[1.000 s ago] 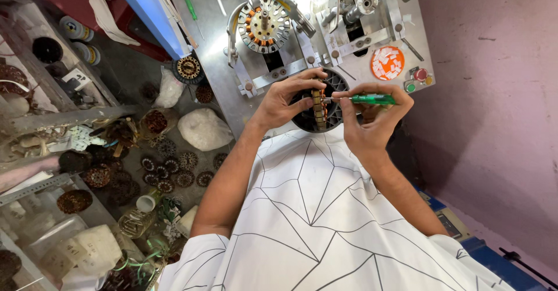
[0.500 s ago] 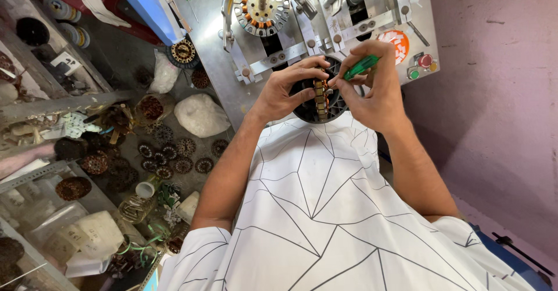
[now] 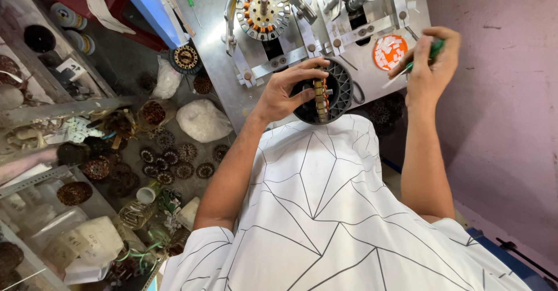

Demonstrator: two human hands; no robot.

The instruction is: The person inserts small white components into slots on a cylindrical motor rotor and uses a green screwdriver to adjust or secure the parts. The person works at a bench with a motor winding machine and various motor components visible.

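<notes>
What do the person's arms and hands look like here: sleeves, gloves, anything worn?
Both arms are bare from the short sleeves down. The shirt is white with thin dark lines forming angular shapes. The left hand and right hand are ungloved; no watch, ring or wristband shows.

The left hand (image 3: 288,93) grips a round black motor housing (image 3: 325,92) just below the metal winding machine (image 3: 302,29). To the housing's right, the right hand (image 3: 429,70) holds a green-handled screwdriver (image 3: 419,61), well apart from it.
</notes>
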